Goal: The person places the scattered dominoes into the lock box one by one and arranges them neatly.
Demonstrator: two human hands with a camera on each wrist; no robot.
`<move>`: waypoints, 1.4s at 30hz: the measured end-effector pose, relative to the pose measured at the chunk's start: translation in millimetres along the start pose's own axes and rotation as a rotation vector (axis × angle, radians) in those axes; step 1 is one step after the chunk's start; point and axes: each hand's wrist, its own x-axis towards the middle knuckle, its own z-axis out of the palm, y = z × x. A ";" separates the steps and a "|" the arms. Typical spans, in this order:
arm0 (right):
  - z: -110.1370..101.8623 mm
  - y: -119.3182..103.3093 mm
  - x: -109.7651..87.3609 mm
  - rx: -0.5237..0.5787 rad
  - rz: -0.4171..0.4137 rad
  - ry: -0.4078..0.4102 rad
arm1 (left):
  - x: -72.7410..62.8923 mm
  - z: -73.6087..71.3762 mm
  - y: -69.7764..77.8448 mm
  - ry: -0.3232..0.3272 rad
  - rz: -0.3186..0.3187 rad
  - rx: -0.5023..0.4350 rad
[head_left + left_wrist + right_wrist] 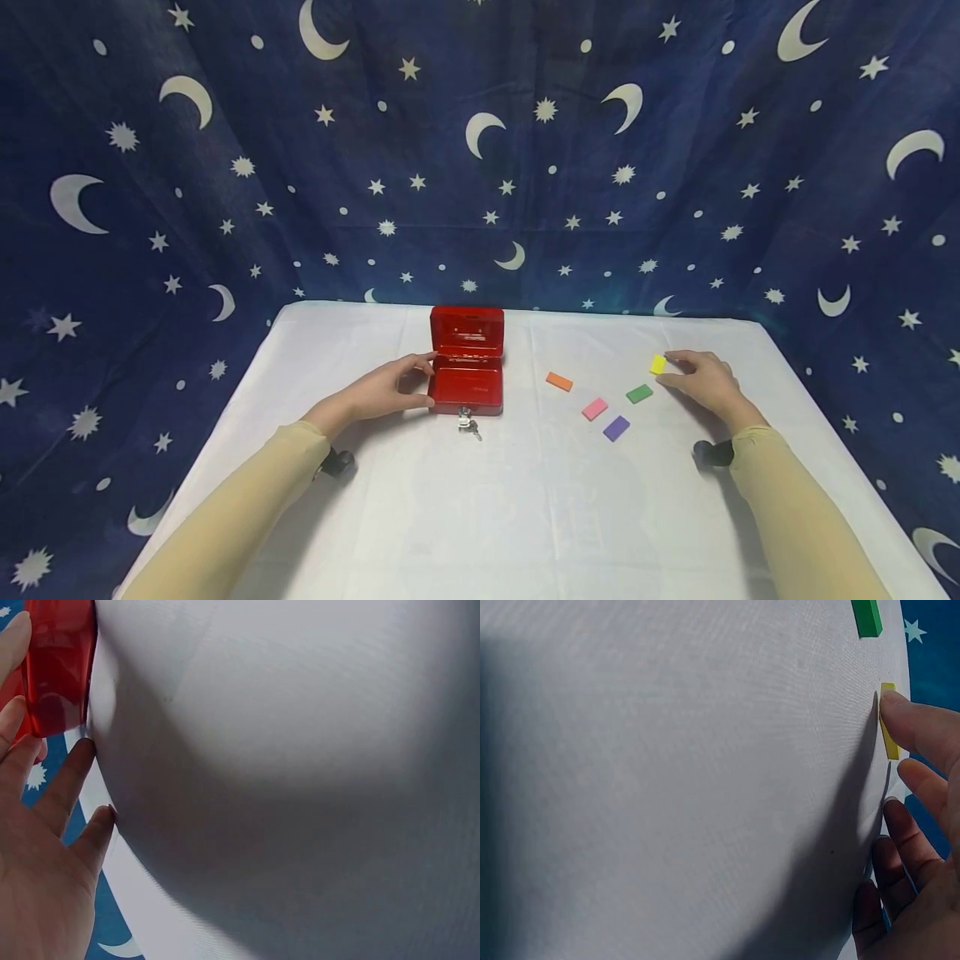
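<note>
A red cash box (466,387) stands on the white table with its lid (467,332) raised. A lock with keys (468,424) hangs at its front. My left hand (382,388) holds the box's left side, thumb near the front corner and fingers toward the hinge. In the left wrist view, some fingers (91,832) of that hand are spread beyond the box. At the right, my right hand (702,380) pinches a yellow block (657,364) by its ends, between thumb and index finger. The other right fingers (892,866) hang loosely curled near the cloth.
Between box and right hand lie an orange block (558,382), a pink block (595,408), a purple block (617,428) and a green block (640,393). White cloth covers the table (465,517). A dark blue curtain (435,242) with moons and stars surrounds its back and sides.
</note>
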 end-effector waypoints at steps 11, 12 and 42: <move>1.2 -0.4 1.7 0.013 0.004 0.009 | -0.1 -0.3 0.3 0.001 0.006 -0.030; 1.4 -0.4 1.7 0.014 0.005 0.010 | -0.2 -0.1 -0.1 0.002 0.006 -0.031; 5.1 1.0 -0.5 -0.010 -0.025 0.052 | -1.0 2.8 -3.5 0.014 0.027 -0.054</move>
